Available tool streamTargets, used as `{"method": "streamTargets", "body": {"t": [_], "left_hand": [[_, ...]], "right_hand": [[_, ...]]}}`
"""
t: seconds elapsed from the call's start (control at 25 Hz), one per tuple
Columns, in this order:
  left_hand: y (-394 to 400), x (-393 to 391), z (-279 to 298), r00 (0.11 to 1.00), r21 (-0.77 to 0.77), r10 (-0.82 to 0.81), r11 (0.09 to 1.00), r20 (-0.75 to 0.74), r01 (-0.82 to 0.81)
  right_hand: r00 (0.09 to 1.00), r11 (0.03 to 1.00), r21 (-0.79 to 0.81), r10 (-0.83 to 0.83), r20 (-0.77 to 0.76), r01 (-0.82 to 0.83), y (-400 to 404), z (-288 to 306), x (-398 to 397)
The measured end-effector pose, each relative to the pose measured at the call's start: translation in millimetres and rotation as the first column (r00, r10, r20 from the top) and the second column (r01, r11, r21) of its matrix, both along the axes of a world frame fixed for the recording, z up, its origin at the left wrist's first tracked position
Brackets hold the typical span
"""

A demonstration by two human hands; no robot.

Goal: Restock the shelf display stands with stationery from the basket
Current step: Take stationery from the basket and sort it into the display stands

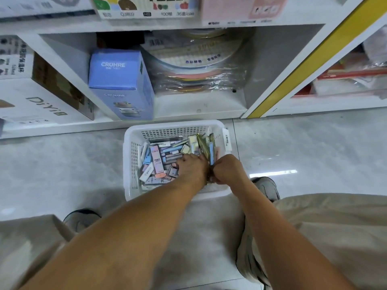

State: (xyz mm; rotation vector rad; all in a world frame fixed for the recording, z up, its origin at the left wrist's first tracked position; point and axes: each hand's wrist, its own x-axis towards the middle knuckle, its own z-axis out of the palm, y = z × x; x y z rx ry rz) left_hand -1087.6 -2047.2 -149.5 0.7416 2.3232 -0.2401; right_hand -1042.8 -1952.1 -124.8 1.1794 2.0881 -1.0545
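A white plastic basket (129, 141) stands on the floor in front of the shelf, filled with several small pastel stationery packs (157, 160). At its right side a bunch of upright packs (204, 143), some gold-edged, leans against the wall. My left hand (192, 166) reaches into the basket, its fingers curled among the packs at the base of that bunch. My right hand (227, 170) is closed beside it, gripping the lower end of the upright packs. The two hands touch.
The low white shelf (188, 116) holds a blue CRUHRE box (119, 80), wrapped round rolls (199, 68) and a DiYi box (41, 101). A yellow-striped upright (293, 74) divides the shelf. My shoes (266, 187) and knees flank the basket on the grey floor.
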Motion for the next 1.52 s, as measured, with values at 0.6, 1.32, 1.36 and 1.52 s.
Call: {"method": "streamTargets", "body": {"t": [0.6, 1.32, 1.36, 1.52], "left_hand": [[-31.4, -33.9, 20.3, 0.968, 0.151, -0.155, 0.980, 0.199, 0.126], [-70.2, -47.5, 131.8, 0.634, 0.450, 0.292, 0.501, 0.716, -0.739], [-70.2, -46.4, 138.7, 0.606, 0.444, 0.285, 0.467, 0.743, -0.765], [-73.4, -44.8, 178.9, 0.488, 0.388, 0.239, 0.365, 0.840, -0.846]], "right_hand": [[0.869, 0.906, -0.214, -0.415, -0.271, 0.366, 10.3, 19.0, 8.6], [0.931, 0.925, -0.379, -0.126, -0.343, -0.014, -18.3, 115.0, 7.7], [0.919, 0.902, -0.431, -0.167, -0.357, -0.004, -18.6, 122.1, 6.7], [0.869, 0.806, -0.589, -0.336, -0.364, 0.064, -21.5, 158.2, 0.6]]}}
